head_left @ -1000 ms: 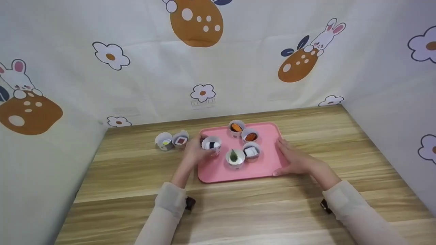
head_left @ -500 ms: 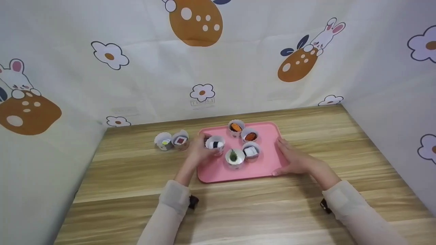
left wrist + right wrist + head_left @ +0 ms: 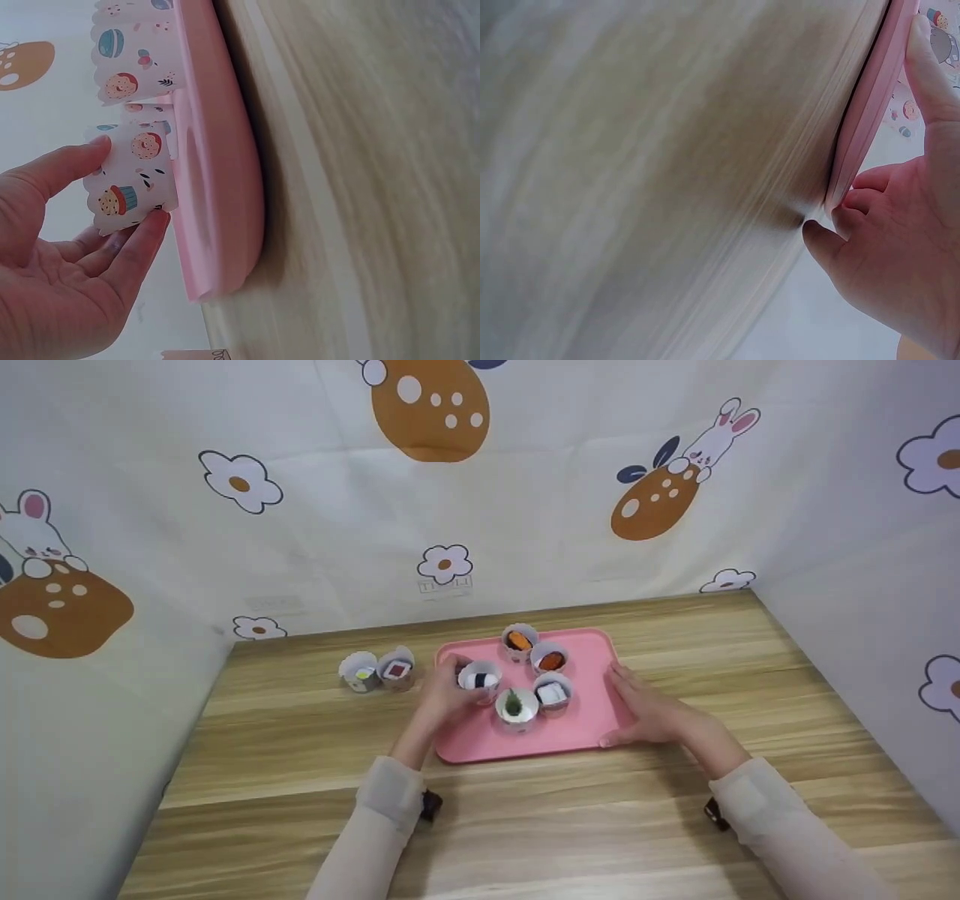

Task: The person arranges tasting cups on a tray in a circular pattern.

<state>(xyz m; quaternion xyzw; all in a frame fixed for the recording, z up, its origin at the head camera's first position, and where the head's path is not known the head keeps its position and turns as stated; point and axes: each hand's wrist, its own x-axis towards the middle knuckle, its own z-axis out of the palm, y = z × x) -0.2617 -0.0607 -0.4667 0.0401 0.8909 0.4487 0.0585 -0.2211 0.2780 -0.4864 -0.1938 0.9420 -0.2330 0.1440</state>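
Observation:
My left hand (image 3: pixel 444 697) grips a paper baking cup (image 3: pixel 139 176) between thumb and fingers, over the left part of the pink tray (image 3: pixel 480 746). This cup has doughnut and cupcake prints and holds a white sushi-like piece with a black band. Beside it on the tray stand a cup with a green-topped piece (image 3: pixel 517 711) and a cup with a white piece (image 3: pixel 553 694). Farther back are cups with a dark orange piece (image 3: pixel 551 660) and an orange piece (image 3: pixel 519 642). My right hand (image 3: pixel 651 714) rests spread against the tray's right edge, thumb at the near corner.
Left of the tray, two more cups stand on the wooden table (image 3: pixel 300 750): one with a yellow-topped piece (image 3: pixel 361 675), one with a red-centred piece (image 3: pixel 397 669). A printed curtain (image 3: pixel 337 532) rises behind the table and along both sides.
My left hand has moved a little to the right with its cup, bringing it closer to the cup with the green-topped piece. The right hand and the tray have stayed in place.

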